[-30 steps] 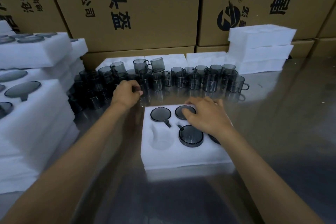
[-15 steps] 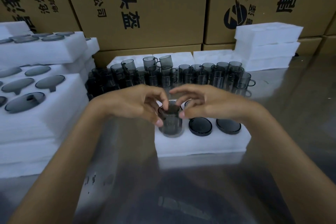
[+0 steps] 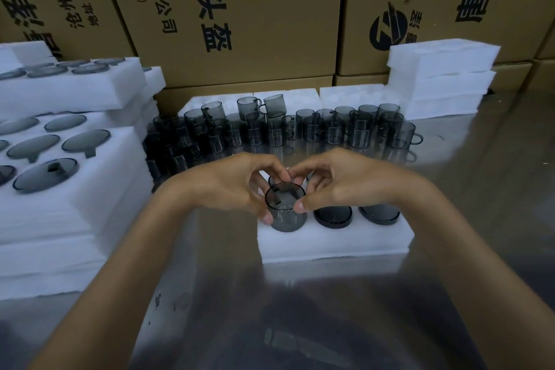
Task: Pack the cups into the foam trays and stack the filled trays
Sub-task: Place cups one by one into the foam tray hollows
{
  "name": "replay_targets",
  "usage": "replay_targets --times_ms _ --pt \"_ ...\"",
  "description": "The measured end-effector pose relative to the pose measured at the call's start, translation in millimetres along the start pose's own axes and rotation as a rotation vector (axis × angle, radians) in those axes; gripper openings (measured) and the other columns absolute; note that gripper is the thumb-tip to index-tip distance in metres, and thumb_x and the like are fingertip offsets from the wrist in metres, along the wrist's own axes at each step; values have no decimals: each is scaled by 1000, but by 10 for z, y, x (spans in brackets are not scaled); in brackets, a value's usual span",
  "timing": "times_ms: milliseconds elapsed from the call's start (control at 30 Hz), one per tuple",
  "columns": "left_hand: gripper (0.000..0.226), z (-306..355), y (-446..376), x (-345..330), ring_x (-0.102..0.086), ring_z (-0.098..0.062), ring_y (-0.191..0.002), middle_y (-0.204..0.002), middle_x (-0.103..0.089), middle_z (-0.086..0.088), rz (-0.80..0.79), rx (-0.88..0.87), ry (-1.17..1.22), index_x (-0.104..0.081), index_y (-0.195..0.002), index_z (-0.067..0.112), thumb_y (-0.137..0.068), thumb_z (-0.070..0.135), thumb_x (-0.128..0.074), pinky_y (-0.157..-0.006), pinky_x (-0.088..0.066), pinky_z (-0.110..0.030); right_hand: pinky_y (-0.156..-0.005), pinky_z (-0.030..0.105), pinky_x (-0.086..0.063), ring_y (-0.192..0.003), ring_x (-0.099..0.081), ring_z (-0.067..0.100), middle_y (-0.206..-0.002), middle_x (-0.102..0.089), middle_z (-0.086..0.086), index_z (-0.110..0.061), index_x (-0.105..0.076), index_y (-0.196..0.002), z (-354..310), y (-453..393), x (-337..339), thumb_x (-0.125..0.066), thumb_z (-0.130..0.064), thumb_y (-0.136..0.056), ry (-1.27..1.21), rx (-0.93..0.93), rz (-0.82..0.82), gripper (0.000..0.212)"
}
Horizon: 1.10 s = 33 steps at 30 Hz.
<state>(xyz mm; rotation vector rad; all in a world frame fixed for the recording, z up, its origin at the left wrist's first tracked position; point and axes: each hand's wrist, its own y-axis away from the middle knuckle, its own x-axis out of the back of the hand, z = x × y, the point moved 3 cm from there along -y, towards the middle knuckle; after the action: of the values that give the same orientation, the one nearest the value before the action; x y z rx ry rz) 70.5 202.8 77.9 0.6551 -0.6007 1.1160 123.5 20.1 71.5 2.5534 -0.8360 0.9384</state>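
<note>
Cup [image 3: 285,207], smoky grey glass, upright at the front-left pocket of the foam tray [image 3: 333,242], base partly sunk in, rim well proud of the foam. Pinched at the rim from both sides: left hand [image 3: 237,186] with its grip curled round the near-left wall, right hand [image 3: 339,183] with thumb and fingertips on the right edge. A second ago still among the loose cups [image 3: 300,129] at the back of the table [image 3: 300,309], that pocket bare; half a second ago higher over the pocket, now lower. Two more already seated flush beside it, others hidden behind the hands. By the look of it, last pocket of this tray being filled, then ready for the filled stack [image 3: 60,189] at left.
</note>
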Motion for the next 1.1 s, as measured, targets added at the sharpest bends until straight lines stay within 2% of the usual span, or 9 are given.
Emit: replay_targets --times_ms 100,200,400,467,600,767,933,1033,1100 --pt "51 -11 15 13 -67 -4 -98 -100 -68 23 -51 6 -6 -61 -113 33 -71 20 -89 -98 -53 -42 -84 27 -51 -75 -66 1 -75 -66 -26 -41 -69 -105 23 -11 -17 -83 -31 -77 -7 10 0 33" --pt "45 -3 12 61 -62 1 -105 -112 -64 19 -62 5 -59 -65 -113 41 -73 39 -86 -99 -50 -34 -81 24 -51 -76 -65 3 -75 -65 -26 -40 -69 -117 26 -2 -10 -82 -33 -78 38 5 -15 41" --pt "52 -22 -78 61 -47 6 -110 -114 -46 26 -17 8 -160 -65 -109 48 -60 59 -78 -85 -41 -21 -74 15 -50 -80 -66 4 -89 -67 -13 -37 -69 -121 49 7 9 -83 -31 -78 57 -4 -9 45" --pt "51 -55 -94 56 -46 1 -113 -118 -47 23 -33 26 -148 -63 -108 51 -60 59 -78 -86 -41 -23 -75 17 -51 -82 -66 7 -93 -68 -8 -37 -70 -118 58 16 3 -82 -31 -79 53 -12 -10 41" --pt "44 -123 -101 13 -50 -6 -116 -126 -54 18 -81 22 -91 -62 -108 49 -72 42 -84 -88 -45 -23 -86 37 -52 -86 -62 12 -94 -68 -3 -25 -74 -106 64 7 -52 -80 -38 -79 163 -34 -20 30" --pt "44 -195 -97 9 -41 -3 -123 -129 -44 18 -74 35 -104 -62 -109 52 -71 45 -83 -93 -39 -24 -77 29 -48 -80 -59 7 -93 -67 -6 -27 -74 -104 46 -5 -71 -80 -40 -78 197 -38 -13 29" --pt "45 -274 -137 -55 -29 -8 -132 -137 -31 24 -60 75 -195 -60 -106 53 -68 52 -83 -109 -31 -34 -72 19 -43 -85 -56 4 -97 -59 -14 -34 -66 -117 70 -41 -117 -81 -39 -78 247 -55 2 42" --pt "47 -302 -128 -86 -33 -5 -132 -140 -30 24 -96 53 -134 -56 -110 52 -71 50 -82 -106 -34 -29 -74 19 -43 -87 -54 3 -98 -55 -15 -35 -59 -121 104 -58 -145 -82 -38 -76 220 -73 4 50" --pt "51 -342 -122 -76 -39 -6 -131 -138 -37 19 -43 33 -45 -52 -117 47 -75 48 -81 -107 -39 -32 -75 18 -43 -86 -54 0 -99 -56 -16 -36 -57 -124 124 -56 -126 -82 -40 -75 194 -73 -3 55"
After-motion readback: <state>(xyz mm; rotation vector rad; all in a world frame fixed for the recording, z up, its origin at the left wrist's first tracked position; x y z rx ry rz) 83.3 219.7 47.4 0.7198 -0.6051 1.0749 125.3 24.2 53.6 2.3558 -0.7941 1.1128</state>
